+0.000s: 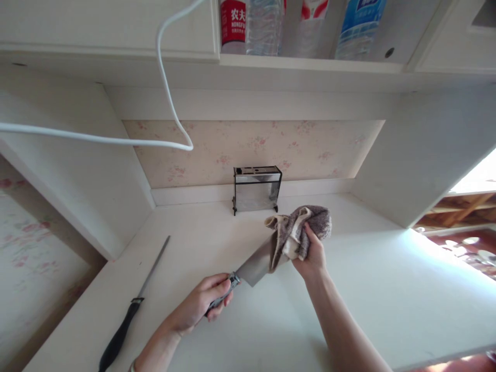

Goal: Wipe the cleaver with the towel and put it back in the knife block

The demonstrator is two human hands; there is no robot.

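Your left hand (203, 299) and right hand (310, 256) are both bare, with slender, smoothly rounded fingers (216, 280). Your left forearm (158, 343) shows bare and slim, and just at the near edge of view you wear a narrow, pale band (132, 367); whether it is a bracelet or a cuff's edge, you cannot tell here. Your right forearm (341, 315) is bare along its visible length, tapering toward the wrist and broadening nearer you.

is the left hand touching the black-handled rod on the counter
Apart. The head view shows a plain strip of white counter between the left hand and the black-handled rod.
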